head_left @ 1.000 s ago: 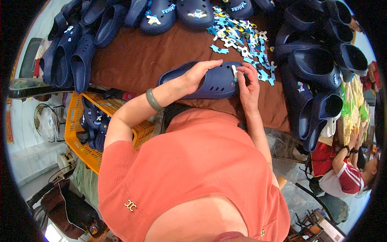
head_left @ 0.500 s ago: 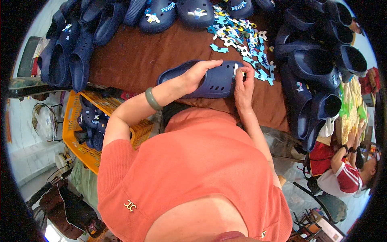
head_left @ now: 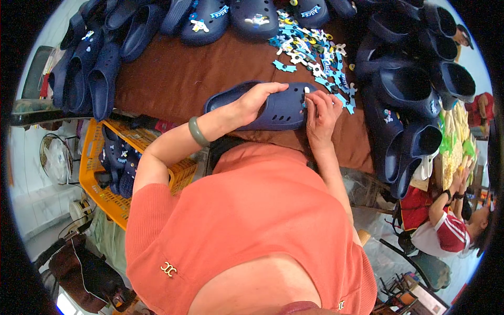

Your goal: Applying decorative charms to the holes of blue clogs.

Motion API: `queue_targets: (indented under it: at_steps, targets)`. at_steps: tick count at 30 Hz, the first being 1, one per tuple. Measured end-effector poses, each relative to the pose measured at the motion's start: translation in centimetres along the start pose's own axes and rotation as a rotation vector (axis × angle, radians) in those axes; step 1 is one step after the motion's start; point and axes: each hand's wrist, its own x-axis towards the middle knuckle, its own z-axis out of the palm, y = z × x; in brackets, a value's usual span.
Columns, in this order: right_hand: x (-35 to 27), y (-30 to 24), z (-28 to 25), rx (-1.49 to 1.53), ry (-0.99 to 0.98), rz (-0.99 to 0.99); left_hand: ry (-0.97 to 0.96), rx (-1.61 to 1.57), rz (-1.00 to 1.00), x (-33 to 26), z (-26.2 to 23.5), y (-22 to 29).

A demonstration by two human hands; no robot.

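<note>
A navy clog (head_left: 283, 115) lies sideways on the brown cloth in front of me, toe to the right. My left hand (head_left: 254, 102) holds it across the upper, thumb stretched along the top and the other fingers hidden inside or behind it. At the toe, my right hand (head_left: 321, 115) has its fingers bent in a pinch against a small white and blue shoe charm (head_left: 306, 91). The fingertips partly cover the charm. Just beyond that hand, a loose pile of shoe charms (head_left: 310, 50) in white, blue and yellow is spread on the cloth.
Navy clogs stand at the far edge (head_left: 205, 23), the left (head_left: 102, 79) and the right (head_left: 404, 81). Below the table's left side is a yellow crate (head_left: 97, 181) with more clogs. Another person (head_left: 449, 228) works at the far right beside packed goods (head_left: 455, 142).
My right hand has shifted slightly right and its fingers have turned over the toe, leaving the white part of the charm more visible. My left hand and the clog stay nearly in place.
</note>
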Motion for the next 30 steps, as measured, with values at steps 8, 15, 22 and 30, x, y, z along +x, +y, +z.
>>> queue_targets:
  at_steps: [8,15,22,30]
  targets:
    - [1.6,0.0,-2.9,-0.086,-0.176,-0.031,0.022,0.022,-0.037,-0.4,0.6,0.2]
    - [4.1,0.6,-4.3,0.178,-0.626,0.336,-0.037,0.241,0.099,-2.4,1.7,-1.2]
    - [5.4,2.6,-4.6,0.600,-0.800,0.444,-0.120,0.511,0.311,-2.6,1.4,-2.0]
    - [5.8,0.8,-4.5,0.259,-0.766,0.510,-0.158,0.519,0.296,-2.5,1.0,-2.4]
